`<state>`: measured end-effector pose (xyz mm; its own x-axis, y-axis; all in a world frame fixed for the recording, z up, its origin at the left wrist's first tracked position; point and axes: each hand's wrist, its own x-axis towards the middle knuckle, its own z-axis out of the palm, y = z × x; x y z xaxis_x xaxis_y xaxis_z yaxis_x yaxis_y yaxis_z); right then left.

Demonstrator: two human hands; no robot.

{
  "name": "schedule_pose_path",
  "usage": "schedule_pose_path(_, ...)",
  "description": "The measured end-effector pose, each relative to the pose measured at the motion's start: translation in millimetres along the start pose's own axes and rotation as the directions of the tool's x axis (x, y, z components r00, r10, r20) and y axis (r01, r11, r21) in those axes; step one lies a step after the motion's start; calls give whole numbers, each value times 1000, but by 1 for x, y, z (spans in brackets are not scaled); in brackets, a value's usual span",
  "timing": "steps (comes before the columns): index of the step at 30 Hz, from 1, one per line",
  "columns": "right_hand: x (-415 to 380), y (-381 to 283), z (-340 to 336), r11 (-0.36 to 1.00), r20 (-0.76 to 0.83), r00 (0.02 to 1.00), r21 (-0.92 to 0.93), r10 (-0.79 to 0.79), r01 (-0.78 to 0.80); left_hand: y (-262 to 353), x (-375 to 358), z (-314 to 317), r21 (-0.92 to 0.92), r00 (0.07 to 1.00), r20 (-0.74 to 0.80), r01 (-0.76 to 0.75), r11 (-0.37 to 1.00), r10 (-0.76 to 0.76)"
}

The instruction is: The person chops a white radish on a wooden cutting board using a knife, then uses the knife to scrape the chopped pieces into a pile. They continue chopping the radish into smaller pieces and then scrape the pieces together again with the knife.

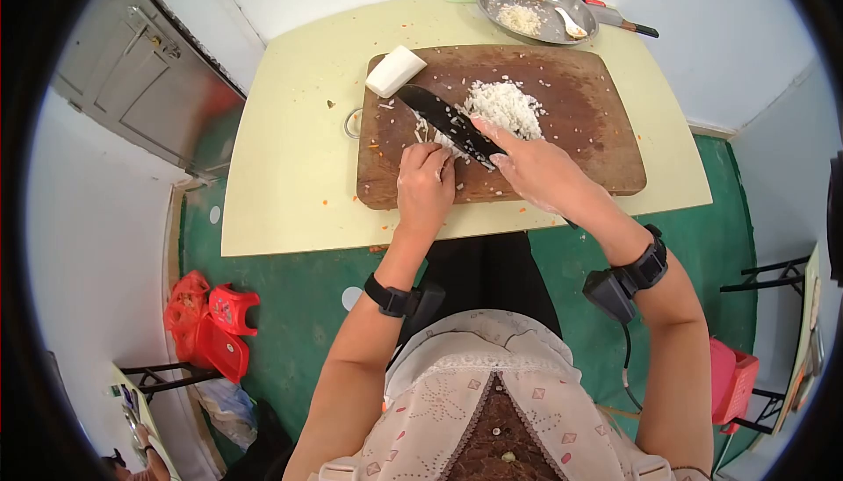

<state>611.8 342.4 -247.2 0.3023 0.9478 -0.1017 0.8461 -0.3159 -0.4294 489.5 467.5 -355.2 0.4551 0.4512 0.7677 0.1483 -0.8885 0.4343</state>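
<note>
My right hand (544, 174) is wrapped round the handle of a black kitchen knife (439, 119), one finger stretched along the blade. White bits cling to the blade, which lies slantwise over the wooden cutting board (588, 86). Close to the blade's near side, my left hand (427, 184) has its fingers bent and pressed onto white vegetable strips (450, 145), partly hidden by the fingers. A heap of finely chopped white vegetable (507, 111) sits right of the knife. Near the board's upper left corner lies a thick peeled white vegetable piece (395, 71), perhaps daikon.
Behind the board, a round metal dish (543, 35) holds chopped bits and a white spoon (571, 23). A black-handled knife (634, 26) lies beside it. The pale yellow table (290, 165) carries orange scraps. Red plastic stools (230, 310) stand left; another person's hand (143, 437) shows lower left.
</note>
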Motion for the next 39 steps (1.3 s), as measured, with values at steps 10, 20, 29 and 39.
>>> schedule_pose_path(10, -12, 0, 6, 989, -22, 998, -137, -66, 63, 5, 2, 1, 32, 997, 34, 71, 997, -72)
schedule_pose_path(20, 9, -10, 20, 981, -48, 993, -168, -107, 98, 5, 3, -2, 23, 997, 73, 36, 999, -37)
schedule_pose_path(29, -5, -13, -11, 991, -85, 995, -126, -54, 43, 3, -3, 3, 25, 995, -16, 94, 995, -94)
schedule_pose_path(39, -5, -9, 1, 984, -48, 993, -148, -109, 101, 3, 0, 1, 33, 997, 17, 81, 996, -81)
